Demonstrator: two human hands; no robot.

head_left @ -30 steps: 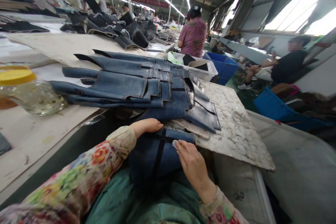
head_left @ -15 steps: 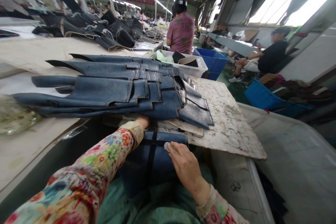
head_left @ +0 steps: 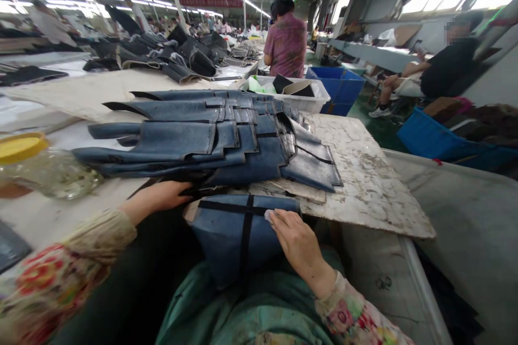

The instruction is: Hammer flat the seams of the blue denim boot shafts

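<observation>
A blue leather-like piece (head_left: 226,242) crossed by black straps lies over my lap, its upper edge against the worktable. My right hand (head_left: 297,242) is closed on its right part, fingers pressed together. A small whitish wad (head_left: 268,216) shows at those fingertips; I cannot tell what it is made of. At the piece's upper left, my left hand (head_left: 168,195) reaches to the table edge beneath the stack. Its fingertips are hidden against dark material, so its grip does not show. A stack of overlapping blue leather-like panels (head_left: 178,137) lies just beyond both hands.
A clear jar (head_left: 68,172) with a yellow lid (head_left: 22,146) stands at left. A worn white board (head_left: 364,172) juts out at right. Beyond are a white bin (head_left: 321,99), blue bins (head_left: 340,89), dark piled pieces (head_left: 162,51), a standing person (head_left: 286,46) and a seated person (head_left: 449,67).
My left hand has drawn back leftward, away from under the stack's middle, uncovering the strapped piece's upper left corner. My right hand stays on that piece. The view has shifted left.
</observation>
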